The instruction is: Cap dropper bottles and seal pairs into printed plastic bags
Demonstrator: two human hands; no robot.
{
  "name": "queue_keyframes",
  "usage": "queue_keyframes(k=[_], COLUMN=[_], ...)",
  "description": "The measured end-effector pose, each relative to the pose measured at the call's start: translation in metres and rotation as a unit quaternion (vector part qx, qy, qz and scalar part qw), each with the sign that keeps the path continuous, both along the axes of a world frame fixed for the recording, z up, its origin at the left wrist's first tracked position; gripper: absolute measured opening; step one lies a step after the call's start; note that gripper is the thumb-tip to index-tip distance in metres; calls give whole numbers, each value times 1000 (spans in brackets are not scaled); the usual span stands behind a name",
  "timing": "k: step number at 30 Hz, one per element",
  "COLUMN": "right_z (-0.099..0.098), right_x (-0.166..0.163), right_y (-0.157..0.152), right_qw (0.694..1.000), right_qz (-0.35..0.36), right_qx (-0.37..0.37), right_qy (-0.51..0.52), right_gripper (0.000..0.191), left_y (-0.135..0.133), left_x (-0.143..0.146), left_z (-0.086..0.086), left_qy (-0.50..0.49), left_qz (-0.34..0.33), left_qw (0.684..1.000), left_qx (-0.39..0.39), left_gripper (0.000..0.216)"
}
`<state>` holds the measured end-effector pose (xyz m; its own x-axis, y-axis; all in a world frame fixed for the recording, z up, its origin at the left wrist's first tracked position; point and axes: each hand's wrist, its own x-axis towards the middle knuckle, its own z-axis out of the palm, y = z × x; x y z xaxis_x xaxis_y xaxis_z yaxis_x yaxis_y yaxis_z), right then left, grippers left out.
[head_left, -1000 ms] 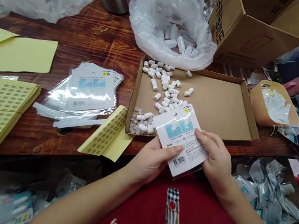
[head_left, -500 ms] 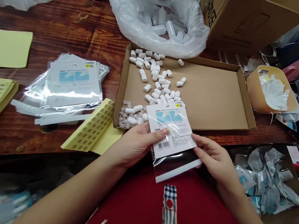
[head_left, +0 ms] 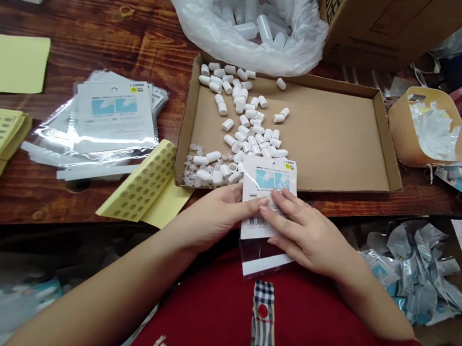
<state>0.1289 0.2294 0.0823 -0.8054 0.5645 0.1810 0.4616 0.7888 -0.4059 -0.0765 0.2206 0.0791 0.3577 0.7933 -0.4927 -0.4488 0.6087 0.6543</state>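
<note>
My left hand and my right hand both grip a clear packet with a white printed card at the table's front edge. The left thumb pinches its left side. My right fingers lie across its lower half, over the barcode. The packet's clear flap with a white strip hangs below my hands. Just beyond the packet is a shallow cardboard tray holding several small white caps in its left part.
A stack of the same packets lies left of the tray, with yellow sticker sheets beside it. A plastic bag of white tubes and a cardboard box stand behind. A bin of filled packets sits at the right.
My right hand has moved from the packet's right edge onto its face. The packet's clear flap has come open at the bottom. The view has shifted slightly.
</note>
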Motion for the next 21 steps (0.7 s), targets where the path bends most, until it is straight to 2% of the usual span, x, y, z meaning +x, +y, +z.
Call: queue_keyframes(k=[3,7,15,21], right_z=[-7,-12,-15,-15], right_x=[-6,-9,-8,-10], right_y=[1,-1,-1,-2], right_qw=[999,997,995,987], right_qz=[-10,-14,-9,-19], right_qx=[43,74,98,156], right_qy=[2,22,-12,-46], right_gripper=[39,35,38,36], left_y=[-14,-36,-38,-36], left_x=[-9,-18,-16,-18], left_z=[5,5,-20,-26], left_qy=[-16,-26,8,27], left_qz=[43,19,40,37], left_qw=[997,993,992,994], left_qx=[-60,-114,-119,-102], left_gripper=[34,29,21,22])
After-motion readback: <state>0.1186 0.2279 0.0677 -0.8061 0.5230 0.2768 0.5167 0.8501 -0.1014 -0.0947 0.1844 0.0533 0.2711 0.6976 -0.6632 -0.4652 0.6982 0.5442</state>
